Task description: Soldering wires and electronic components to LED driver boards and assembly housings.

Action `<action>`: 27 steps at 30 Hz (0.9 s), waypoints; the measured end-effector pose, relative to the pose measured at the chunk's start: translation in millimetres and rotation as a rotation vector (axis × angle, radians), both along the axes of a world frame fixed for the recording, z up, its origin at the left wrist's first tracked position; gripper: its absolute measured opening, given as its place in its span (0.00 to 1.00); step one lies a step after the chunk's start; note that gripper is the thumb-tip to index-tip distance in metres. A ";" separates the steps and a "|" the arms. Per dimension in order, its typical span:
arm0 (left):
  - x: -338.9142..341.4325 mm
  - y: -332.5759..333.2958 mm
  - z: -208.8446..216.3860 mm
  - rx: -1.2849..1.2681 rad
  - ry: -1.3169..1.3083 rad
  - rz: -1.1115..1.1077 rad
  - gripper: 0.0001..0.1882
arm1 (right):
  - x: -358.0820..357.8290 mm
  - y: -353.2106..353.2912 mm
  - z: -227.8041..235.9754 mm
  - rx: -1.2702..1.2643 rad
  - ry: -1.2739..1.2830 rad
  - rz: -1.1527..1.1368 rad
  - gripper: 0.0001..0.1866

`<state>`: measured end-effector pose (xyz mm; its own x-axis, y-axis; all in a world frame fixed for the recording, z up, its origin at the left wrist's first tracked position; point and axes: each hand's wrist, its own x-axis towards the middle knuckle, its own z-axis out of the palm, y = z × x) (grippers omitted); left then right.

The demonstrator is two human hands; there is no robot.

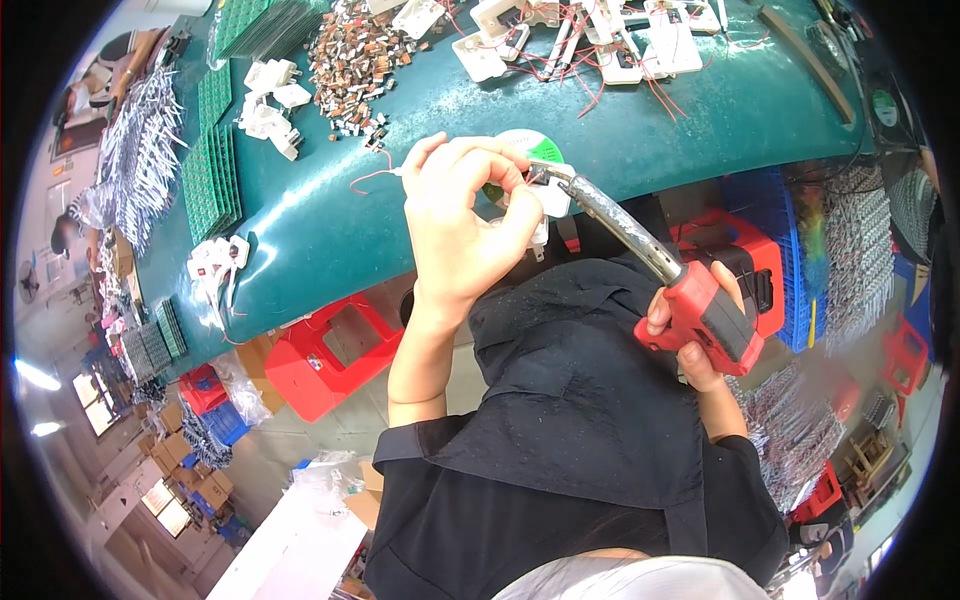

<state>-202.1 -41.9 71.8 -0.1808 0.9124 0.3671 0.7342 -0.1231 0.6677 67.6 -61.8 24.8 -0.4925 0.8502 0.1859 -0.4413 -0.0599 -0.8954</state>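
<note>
My right hand is wrapped round the red and black handle of a soldering iron. Its long metal barrel slants up and left, and the tip is beside my left fingertips. My left hand is closed at the table's near edge, thumb and forefinger pinched on a small white plastic housing, mostly hidden by the fingers. A thin red wire sticks out to the left of this hand. Just behind the fingers lies a round spool with a green and white label.
On the green table lie a heap of small brown and silver components, white housings with red wires, more white housings and stacked green circuit boards. Red stools and a blue crate stand below the edge.
</note>
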 end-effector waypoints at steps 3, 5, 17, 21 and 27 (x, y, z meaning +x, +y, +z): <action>-0.8 0.6 -2.6 0.031 0.001 0.005 0.05 | -0.7 -1.8 0.9 -0.013 0.016 -0.011 0.46; -1.2 0.6 -3.1 0.034 0.002 0.003 0.05 | -0.7 -2.9 0.9 -0.017 0.016 -0.018 0.46; -2.3 1.3 -4.9 0.037 0.004 0.002 0.06 | -1.9 -3.6 -1.2 -0.030 -0.014 -0.030 0.45; -2.2 1.6 -4.1 0.033 0.005 -0.002 0.06 | -0.5 -4.7 -2.4 -0.024 -0.014 -0.028 0.44; -2.2 2.1 -4.9 0.033 -0.006 0.004 0.06 | -3.3 -2.8 1.6 -0.002 0.035 -0.030 0.44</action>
<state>-204.3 -39.7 66.9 -0.1868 0.8991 0.3959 0.7306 -0.1423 0.6678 64.3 -64.6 26.3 -0.4603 0.8647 0.2012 -0.4738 -0.0477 -0.8793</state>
